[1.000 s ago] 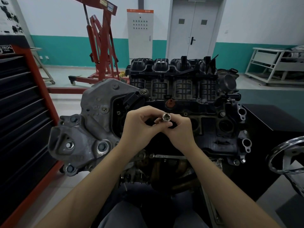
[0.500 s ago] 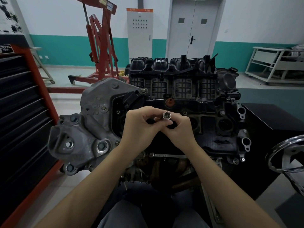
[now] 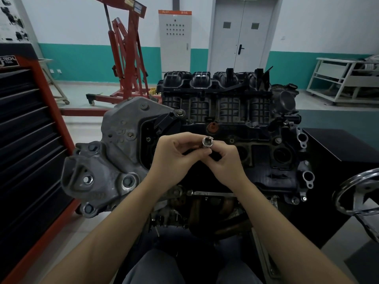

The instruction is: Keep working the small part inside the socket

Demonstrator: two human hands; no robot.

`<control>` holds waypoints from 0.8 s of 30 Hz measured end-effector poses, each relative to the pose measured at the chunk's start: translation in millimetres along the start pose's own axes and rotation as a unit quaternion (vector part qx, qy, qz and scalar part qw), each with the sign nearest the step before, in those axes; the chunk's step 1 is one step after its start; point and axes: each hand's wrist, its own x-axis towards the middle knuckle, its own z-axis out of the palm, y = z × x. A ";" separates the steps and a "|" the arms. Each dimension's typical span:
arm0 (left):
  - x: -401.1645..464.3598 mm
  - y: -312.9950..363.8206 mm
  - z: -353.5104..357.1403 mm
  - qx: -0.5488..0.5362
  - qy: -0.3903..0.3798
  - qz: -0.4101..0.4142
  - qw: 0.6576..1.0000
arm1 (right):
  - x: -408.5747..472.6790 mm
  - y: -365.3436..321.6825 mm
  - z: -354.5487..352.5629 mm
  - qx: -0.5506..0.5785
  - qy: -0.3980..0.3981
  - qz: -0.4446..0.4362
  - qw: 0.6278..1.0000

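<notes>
A small shiny metal socket [image 3: 208, 142] with a square drive hole facing me is held up in front of an engine [image 3: 229, 128]. My left hand [image 3: 174, 158] and my right hand [image 3: 225, 160] meet around it, fingertips of both pinching the socket and a dark piece below it that the fingers mostly hide. The engine has a black ribbed intake manifold [image 3: 217, 93] on top and a grey cast bracket [image 3: 106, 160] on its left end. A red cap [image 3: 212, 127] sits on the engine just behind the socket.
A red and black tool cabinet [image 3: 30, 140] stands close on the left. A chrome handwheel [image 3: 361, 193] and a black bench [image 3: 338, 152] are on the right. A red engine crane [image 3: 127, 58], a grey electrical cabinet [image 3: 174, 39], double doors and a white rack [image 3: 344, 80] stand farther back.
Both hands have lifted the socket slightly and turned it a little; its square hole now faces me more plainly. The engine has not moved.
</notes>
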 end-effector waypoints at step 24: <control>-0.4 1.0 0.1 0.027 0.013 -0.006 1.000 | -0.9 -1.9 -0.8 0.009 -0.007 0.032 0.999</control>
